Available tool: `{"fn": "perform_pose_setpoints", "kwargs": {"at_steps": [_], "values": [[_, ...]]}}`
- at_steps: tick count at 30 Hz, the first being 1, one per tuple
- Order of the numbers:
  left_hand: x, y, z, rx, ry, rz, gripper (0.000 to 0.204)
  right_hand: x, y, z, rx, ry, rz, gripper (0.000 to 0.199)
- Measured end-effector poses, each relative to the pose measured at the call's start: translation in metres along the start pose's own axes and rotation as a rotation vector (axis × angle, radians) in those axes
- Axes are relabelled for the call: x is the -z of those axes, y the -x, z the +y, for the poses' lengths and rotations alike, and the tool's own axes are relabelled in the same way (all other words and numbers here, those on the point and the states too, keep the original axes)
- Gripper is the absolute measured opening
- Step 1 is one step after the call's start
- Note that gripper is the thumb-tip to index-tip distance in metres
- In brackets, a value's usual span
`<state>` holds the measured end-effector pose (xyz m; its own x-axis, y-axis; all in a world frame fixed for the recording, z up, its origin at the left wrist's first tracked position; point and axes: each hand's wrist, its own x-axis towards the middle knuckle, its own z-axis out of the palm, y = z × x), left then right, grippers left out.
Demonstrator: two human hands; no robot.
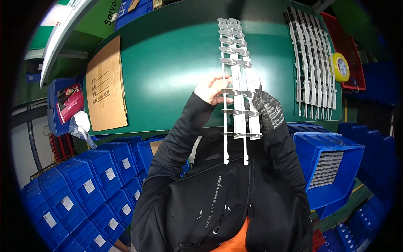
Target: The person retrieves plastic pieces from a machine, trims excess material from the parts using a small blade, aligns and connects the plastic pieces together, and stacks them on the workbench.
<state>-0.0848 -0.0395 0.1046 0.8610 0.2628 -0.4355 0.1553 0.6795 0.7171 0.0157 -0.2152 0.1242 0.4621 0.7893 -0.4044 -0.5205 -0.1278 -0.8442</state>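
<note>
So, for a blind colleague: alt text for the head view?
Both hands hold a long white plastic strip upright over a green table: bare left hand, gloved right hand. More strips lie right; blue bins surround.

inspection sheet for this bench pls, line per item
surface: green table, mostly bare in the middle
job's things: white plastic strip with side clips, held up over the table by both hands
clutter: row of white strips, yellow tape roll, flat cardboard sheet
grips: left hand bare, on the strip's left edge; right hand gloved, on its right edge
cables: nothing seen
surroundings: blue bins around the table, red tray far right
</note>
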Motion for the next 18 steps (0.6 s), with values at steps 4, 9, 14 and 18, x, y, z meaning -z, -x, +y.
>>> {"fn": "perform_pose_setpoints", "kwargs": {"at_steps": [4, 9, 14, 18], "values": [[-0.004, 0.0028, -0.0038, 0.016, -0.012, 0.014, 0.04, -0.0036, 0.0042, -0.0025, 0.027, 0.06, 0.057, 0.03], [-0.0053, 0.0026, -0.0058, -0.001, -0.02, 0.048, 0.041, -0.0018, 0.004, 0.0021, 0.056, 0.075, 0.068, 0.03], [-0.0047, 0.0032, -0.0055, 0.01, -0.029, 0.045, 0.041, -0.0011, 0.004, -0.0012, 0.053, 0.173, 0.028, 0.028], [-0.0011, 0.0018, -0.0049, 0.018, 0.002, 0.04, 0.04, -0.002, 0.0026, 0.0032, 0.076, 0.111, 0.061, 0.027]]}}
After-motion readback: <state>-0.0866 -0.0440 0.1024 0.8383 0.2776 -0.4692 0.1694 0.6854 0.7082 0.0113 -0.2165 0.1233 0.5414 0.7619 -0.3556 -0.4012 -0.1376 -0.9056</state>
